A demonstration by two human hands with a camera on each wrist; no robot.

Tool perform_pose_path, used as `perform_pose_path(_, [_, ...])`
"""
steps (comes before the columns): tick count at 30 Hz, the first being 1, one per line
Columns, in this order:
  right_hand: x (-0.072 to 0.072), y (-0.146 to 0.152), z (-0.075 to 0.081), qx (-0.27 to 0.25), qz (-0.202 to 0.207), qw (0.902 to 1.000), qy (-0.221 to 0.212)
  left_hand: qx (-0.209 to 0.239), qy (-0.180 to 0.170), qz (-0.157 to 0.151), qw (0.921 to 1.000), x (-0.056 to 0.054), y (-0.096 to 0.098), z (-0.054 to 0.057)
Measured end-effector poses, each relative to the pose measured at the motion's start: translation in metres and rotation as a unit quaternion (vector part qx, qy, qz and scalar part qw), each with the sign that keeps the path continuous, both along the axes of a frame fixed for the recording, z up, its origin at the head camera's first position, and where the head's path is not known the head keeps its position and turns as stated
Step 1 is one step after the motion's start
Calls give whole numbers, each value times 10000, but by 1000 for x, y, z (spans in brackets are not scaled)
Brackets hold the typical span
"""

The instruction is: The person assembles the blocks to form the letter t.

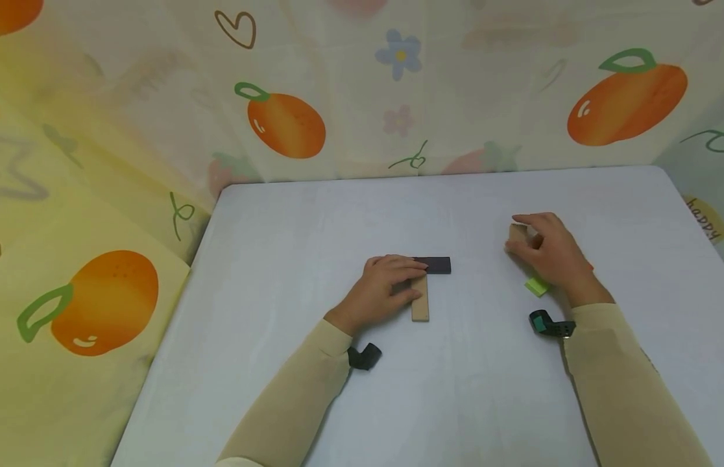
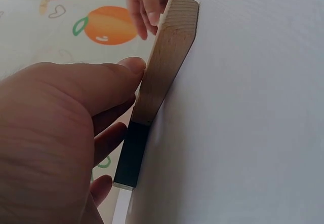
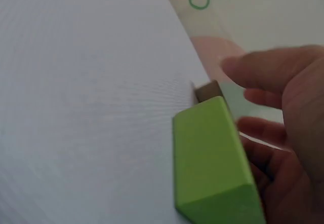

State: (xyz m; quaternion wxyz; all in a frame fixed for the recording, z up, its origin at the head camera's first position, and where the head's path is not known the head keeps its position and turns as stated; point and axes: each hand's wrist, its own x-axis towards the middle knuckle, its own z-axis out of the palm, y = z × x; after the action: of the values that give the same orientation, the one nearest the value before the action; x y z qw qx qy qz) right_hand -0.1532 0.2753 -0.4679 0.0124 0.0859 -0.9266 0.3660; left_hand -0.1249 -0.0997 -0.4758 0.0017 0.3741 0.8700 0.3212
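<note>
In the head view my left hand (image 1: 382, 288) touches a plain wooden strip block (image 1: 420, 308) with its thumb, its fingertips reaching a black block (image 1: 438, 265). The two lie flat with ends meeting, forming a corner; the left wrist view shows the thumb along the wooden block (image 2: 164, 64) and other fingers beside the black block (image 2: 130, 155). My right hand (image 1: 551, 250) is around another wooden block (image 1: 518, 232), thumb and fingers spread. A green block (image 1: 537, 286) lies below that hand; in the right wrist view the thumb stands apart from the wooden block (image 3: 208, 90).
A small red piece (image 1: 591, 266) shows partly behind the right hand. White cloth covers the table (image 1: 268, 259); its far edge meets a patterned curtain (image 1: 350, 97). Dark cameras are strapped at the left wrist (image 1: 364, 357) and the right wrist (image 1: 550, 324).
</note>
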Motion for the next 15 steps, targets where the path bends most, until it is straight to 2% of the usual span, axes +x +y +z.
perform_pose_path(3, [0, 1, 1, -108, 393, 9992, -51, -2, -16, -6, 10000, 0, 0, -1])
perform_pose_path(5, [0, 1, 2, -125, 517, 9985, -120, -4, -27, -5, 10000, -1, 0, -2])
perform_pose_path(15, [-2, -5, 0, 185, 309, 9993, -84, 54, 49, -10, 10000, -1, -1, -3])
